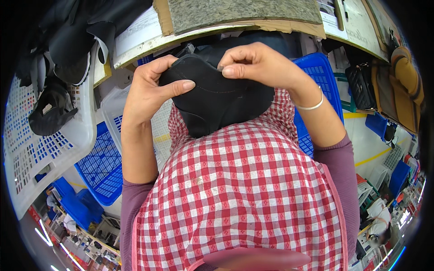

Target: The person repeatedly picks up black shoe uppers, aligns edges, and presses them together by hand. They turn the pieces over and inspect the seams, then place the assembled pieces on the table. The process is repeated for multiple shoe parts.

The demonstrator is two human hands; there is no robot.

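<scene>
A black stitched shoe upper (210, 97) is held up over my lap, in front of the checked apron. A fine dotted line of stitching or holes curves across its face. My left hand (149, 86) grips its left side, thumb flat on the near face and fingers mostly hidden behind. At the top edge, right of the middle, my right hand (257, 65) is closed in a pinch between thumb and forefinger. Its other fingers are curled in. Whether a small trimming or thread is also in that pinch cannot be made out.
Ahead stands a bench with a grey speckled slab (244, 13) on it. A white crate (45, 149) at the left has black pieces (52, 108) over it. Blue baskets stand at left (101, 167) and right (318, 77). Bags (360, 86) hang at the right.
</scene>
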